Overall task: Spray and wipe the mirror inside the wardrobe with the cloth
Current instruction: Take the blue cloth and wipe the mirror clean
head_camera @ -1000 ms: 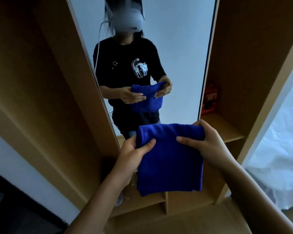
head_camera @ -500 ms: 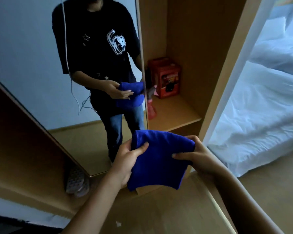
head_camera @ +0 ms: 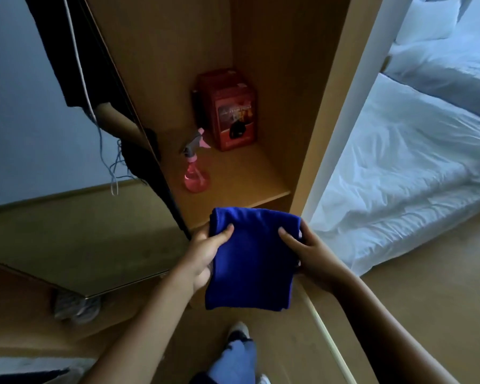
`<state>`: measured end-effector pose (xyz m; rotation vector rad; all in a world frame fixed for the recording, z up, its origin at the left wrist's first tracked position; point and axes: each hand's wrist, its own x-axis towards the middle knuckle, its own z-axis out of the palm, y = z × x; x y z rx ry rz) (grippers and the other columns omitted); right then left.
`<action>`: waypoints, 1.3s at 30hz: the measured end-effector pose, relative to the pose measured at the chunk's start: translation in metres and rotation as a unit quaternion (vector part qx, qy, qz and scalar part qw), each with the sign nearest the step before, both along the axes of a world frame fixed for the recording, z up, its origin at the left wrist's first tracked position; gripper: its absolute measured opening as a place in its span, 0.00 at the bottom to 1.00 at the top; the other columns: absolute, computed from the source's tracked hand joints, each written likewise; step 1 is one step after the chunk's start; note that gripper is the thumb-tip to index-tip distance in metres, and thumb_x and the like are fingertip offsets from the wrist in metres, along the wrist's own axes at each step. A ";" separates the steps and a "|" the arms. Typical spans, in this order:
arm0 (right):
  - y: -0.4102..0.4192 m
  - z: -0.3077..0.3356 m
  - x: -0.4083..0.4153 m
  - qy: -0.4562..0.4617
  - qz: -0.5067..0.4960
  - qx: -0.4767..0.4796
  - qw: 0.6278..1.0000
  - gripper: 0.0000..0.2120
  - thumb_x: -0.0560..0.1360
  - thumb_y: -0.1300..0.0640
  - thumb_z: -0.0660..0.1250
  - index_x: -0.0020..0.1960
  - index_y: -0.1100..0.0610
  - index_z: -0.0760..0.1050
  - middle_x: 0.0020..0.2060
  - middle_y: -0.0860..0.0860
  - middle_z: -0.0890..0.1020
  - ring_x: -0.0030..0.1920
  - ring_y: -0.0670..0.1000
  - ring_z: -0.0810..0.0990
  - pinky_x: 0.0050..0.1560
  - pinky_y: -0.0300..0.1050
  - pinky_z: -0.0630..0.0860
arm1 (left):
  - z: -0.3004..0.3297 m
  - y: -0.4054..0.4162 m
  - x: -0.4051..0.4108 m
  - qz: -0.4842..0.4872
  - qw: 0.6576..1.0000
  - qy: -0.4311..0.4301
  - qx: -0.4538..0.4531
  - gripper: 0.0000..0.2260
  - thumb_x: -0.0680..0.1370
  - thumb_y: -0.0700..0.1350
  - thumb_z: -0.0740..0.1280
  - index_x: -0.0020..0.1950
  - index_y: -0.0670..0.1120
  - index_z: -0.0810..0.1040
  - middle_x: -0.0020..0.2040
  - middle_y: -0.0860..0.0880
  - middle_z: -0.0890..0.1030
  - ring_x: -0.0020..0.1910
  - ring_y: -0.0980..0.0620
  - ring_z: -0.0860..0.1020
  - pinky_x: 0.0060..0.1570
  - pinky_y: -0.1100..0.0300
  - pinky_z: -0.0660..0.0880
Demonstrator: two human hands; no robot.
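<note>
I hold a folded blue cloth [head_camera: 250, 259] in front of me with both hands. My left hand [head_camera: 203, 256] grips its left edge, thumb on top. My right hand [head_camera: 308, 253] grips its right edge the same way. The tall mirror [head_camera: 53, 167] fills the left of the view, leaning in the wooden wardrobe. A pink spray bottle [head_camera: 195, 173] stands upright on the wardrobe shelf [head_camera: 239, 184], just beyond the cloth and right of the mirror's edge.
A red box [head_camera: 230, 112] sits at the back of the shelf behind the bottle. A bed with white bedding [head_camera: 416, 151] lies to the right of the wardrobe side panel [head_camera: 333, 106]. Wooden floor is below, with my shoe [head_camera: 237, 332] visible.
The view has swung right and down, so the mirror has slid left and the shelf with the spray bottle is now central. Both hands keep hold of the cloth, lowered slightly.
</note>
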<state>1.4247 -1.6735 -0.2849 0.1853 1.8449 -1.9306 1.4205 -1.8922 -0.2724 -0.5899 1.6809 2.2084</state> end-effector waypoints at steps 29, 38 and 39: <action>-0.022 -0.034 -0.226 0.137 -0.022 0.232 0.963 0.29 0.78 0.60 0.68 0.76 0.52 0.62 0.70 0.51 0.72 0.69 0.54 0.71 0.64 0.46 0.70 | -0.042 0.016 -0.185 0.098 0.980 0.018 -0.171 0.24 0.76 0.35 0.68 0.71 0.49 0.68 0.67 0.48 0.74 0.63 0.47 0.74 0.62 0.43 0.73; -0.026 -0.035 -0.256 0.138 -0.002 0.240 0.961 0.27 0.79 0.61 0.66 0.76 0.54 0.62 0.71 0.52 0.71 0.72 0.54 0.68 0.70 0.48 0.66 | -0.040 0.015 -0.207 0.087 0.976 0.059 -0.193 0.22 0.78 0.34 0.65 0.71 0.44 0.67 0.67 0.47 0.72 0.67 0.48 0.70 0.65 0.52 0.70; -0.026 -0.036 -0.256 0.139 -0.001 0.239 0.961 0.27 0.79 0.61 0.66 0.76 0.54 0.62 0.72 0.52 0.70 0.72 0.54 0.68 0.70 0.48 0.66 | -0.040 0.015 -0.208 0.084 0.975 0.062 -0.194 0.22 0.78 0.34 0.65 0.71 0.44 0.67 0.66 0.48 0.72 0.67 0.48 0.70 0.65 0.52 0.70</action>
